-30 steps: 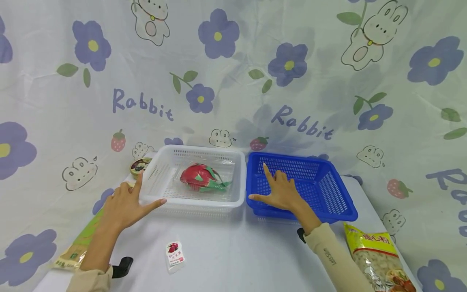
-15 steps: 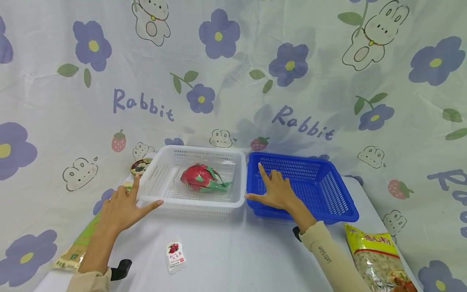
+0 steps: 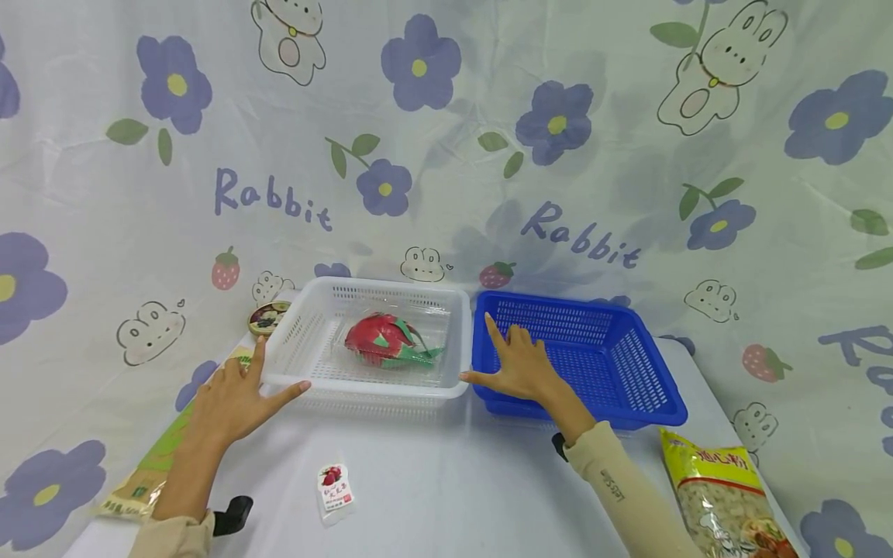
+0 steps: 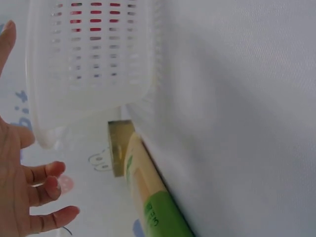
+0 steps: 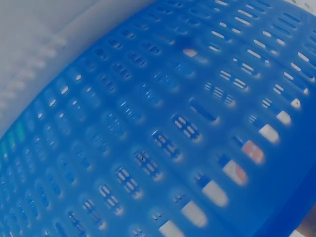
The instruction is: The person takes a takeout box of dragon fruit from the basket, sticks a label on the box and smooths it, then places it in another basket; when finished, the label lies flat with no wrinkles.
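two baskets, one hand at each

both hands lie flat with fingers straight, gripping nothing. left hand (image 3: pixel 233 395) rests at the near left corner of the white basket (image 3: pixel 307 364), thumb along its front rim, likely to steady it. right hand (image 3: pixel 519 366) lies inside the blue basket (image 3: pixel 649 395), fingers spread on its mesh floor, thumb pointing at the white rim; the spread reads as bracing. baskets stand side by side on the bench (image 3: pixel 432 480), walls just beside each other.

white basket: slotted, translucent, holding a red dragon fruit (image 3: pixel 380 339) in a clear tray. blue basket: holds only the hand. small sachet (image 3: pixel 334 487) lies well apart, nearer the person.
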`<state>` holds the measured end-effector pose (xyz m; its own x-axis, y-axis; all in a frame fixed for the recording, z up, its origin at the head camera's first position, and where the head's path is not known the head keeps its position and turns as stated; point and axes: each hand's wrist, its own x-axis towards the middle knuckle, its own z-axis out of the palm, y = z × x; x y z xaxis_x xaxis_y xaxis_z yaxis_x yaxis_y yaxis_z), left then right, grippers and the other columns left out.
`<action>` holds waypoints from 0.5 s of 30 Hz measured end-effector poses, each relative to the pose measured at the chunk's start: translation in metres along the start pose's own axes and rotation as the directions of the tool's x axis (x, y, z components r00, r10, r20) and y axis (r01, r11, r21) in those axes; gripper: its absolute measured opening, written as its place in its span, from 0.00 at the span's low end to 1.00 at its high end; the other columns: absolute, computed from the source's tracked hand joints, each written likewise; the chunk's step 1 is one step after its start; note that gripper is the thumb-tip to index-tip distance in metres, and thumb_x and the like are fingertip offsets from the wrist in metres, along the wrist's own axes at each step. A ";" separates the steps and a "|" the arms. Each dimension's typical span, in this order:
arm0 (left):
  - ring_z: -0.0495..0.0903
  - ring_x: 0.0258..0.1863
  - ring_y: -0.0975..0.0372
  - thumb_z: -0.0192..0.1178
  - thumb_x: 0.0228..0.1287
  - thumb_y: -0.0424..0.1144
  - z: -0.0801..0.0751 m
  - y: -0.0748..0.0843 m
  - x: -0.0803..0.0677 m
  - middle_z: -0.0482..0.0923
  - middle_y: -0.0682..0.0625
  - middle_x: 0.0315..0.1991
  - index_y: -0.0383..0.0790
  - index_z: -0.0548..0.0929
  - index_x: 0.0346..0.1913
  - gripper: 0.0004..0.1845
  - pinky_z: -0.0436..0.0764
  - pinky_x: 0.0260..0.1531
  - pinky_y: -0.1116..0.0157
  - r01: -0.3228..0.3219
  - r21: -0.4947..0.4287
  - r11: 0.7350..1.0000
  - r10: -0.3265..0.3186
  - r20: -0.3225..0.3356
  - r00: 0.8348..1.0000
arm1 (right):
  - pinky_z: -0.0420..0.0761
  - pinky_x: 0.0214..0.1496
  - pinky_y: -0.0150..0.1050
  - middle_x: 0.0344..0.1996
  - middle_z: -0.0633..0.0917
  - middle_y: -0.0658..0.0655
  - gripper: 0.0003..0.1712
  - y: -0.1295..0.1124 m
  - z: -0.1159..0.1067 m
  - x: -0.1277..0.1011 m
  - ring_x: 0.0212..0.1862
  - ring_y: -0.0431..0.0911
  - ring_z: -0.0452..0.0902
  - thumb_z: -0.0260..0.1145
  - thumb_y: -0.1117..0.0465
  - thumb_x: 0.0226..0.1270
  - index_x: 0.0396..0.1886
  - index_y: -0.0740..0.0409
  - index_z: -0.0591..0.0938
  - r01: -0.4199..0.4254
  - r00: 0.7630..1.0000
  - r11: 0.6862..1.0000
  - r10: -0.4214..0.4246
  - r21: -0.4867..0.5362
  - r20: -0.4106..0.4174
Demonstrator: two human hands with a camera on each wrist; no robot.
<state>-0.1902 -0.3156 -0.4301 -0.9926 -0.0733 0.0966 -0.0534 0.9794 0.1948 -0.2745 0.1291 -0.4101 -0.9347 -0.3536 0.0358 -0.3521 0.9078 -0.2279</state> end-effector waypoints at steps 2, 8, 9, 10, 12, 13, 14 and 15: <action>0.69 0.37 0.43 0.46 0.57 0.80 0.001 0.000 0.001 0.65 0.28 0.45 0.40 0.33 0.79 0.63 0.64 0.29 0.55 0.000 -0.005 1.000 0.000 0.004 1.000 | 0.58 0.67 0.73 0.68 0.65 0.71 0.69 -0.002 0.001 0.001 0.69 0.65 0.59 0.55 0.14 0.48 0.81 0.40 0.40 0.001 1.000 1.000 -0.001 0.002 0.007; 0.70 0.40 0.39 0.46 0.57 0.80 0.004 -0.002 0.004 0.64 0.26 0.47 0.41 0.34 0.79 0.63 0.66 0.32 0.50 0.008 -0.024 1.000 -0.008 0.014 1.000 | 0.59 0.68 0.72 0.69 0.65 0.71 0.67 -0.008 0.002 0.004 0.69 0.64 0.59 0.54 0.14 0.49 0.81 0.39 0.40 0.006 1.000 1.000 -0.006 0.004 0.003; 0.70 0.41 0.38 0.46 0.57 0.80 0.005 -0.002 0.004 0.64 0.25 0.48 0.41 0.34 0.79 0.63 0.67 0.33 0.49 0.010 -0.028 1.000 -0.010 0.017 1.000 | 0.59 0.68 0.72 0.68 0.65 0.71 0.67 -0.008 0.003 0.005 0.69 0.64 0.59 0.54 0.14 0.49 0.81 0.39 0.40 0.006 1.000 1.000 -0.006 0.001 0.003; 0.70 0.42 0.37 0.46 0.57 0.80 0.006 -0.003 0.005 0.64 0.24 0.49 0.41 0.34 0.79 0.63 0.68 0.34 0.47 0.012 -0.033 0.999 -0.012 0.021 1.000 | 0.60 0.68 0.71 0.68 0.65 0.71 0.67 -0.009 0.004 0.006 0.69 0.64 0.59 0.54 0.14 0.49 0.81 0.40 0.40 0.007 1.000 1.000 -0.007 -0.003 0.003; 0.70 0.45 0.34 0.46 0.57 0.80 0.008 -0.003 0.006 0.64 0.23 0.51 0.41 0.34 0.79 0.63 0.69 0.37 0.43 0.015 -0.039 0.999 -0.014 0.026 1.000 | 0.60 0.68 0.71 0.68 0.65 0.70 0.67 -0.009 0.005 0.006 0.69 0.63 0.59 0.53 0.14 0.50 0.81 0.40 0.40 0.006 1.000 1.000 -0.006 -0.009 0.002; 0.70 0.46 0.33 0.46 0.57 0.80 0.009 -0.003 0.006 0.64 0.22 0.52 0.41 0.34 0.79 0.63 0.69 0.38 0.41 0.016 -0.042 0.999 -0.015 0.029 0.999 | 0.61 0.68 0.70 0.68 0.66 0.70 0.67 -0.010 0.005 0.007 0.68 0.63 0.60 0.53 0.14 0.50 0.81 0.40 0.40 0.006 1.000 1.000 -0.006 -0.013 0.002; 0.70 0.46 0.32 0.46 0.57 0.80 0.010 -0.004 0.007 0.64 0.22 0.52 0.41 0.34 0.79 0.63 0.69 0.39 0.40 0.018 -0.043 0.999 -0.016 0.030 0.999 | 0.61 0.67 0.70 0.68 0.66 0.70 0.67 -0.010 0.006 0.007 0.68 0.63 0.60 0.54 0.15 0.50 0.81 0.40 0.40 0.007 1.000 1.000 -0.007 -0.012 0.002; 0.70 0.46 0.32 0.46 0.57 0.80 0.010 -0.004 0.007 0.64 0.22 0.52 0.41 0.34 0.79 0.63 0.69 0.39 0.41 0.018 -0.046 0.999 -0.017 0.030 0.999 | 0.61 0.67 0.70 0.68 0.66 0.70 0.67 -0.010 0.006 0.008 0.68 0.63 0.60 0.54 0.15 0.50 0.81 0.40 0.40 0.007 1.000 1.000 -0.007 -0.012 0.001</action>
<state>-0.1982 -0.3178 -0.4403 -0.9944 -0.0840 0.0641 -0.0663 0.9682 0.2410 -0.2776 0.1155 -0.4137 -0.9323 -0.3598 0.0358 -0.3588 0.9081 -0.2158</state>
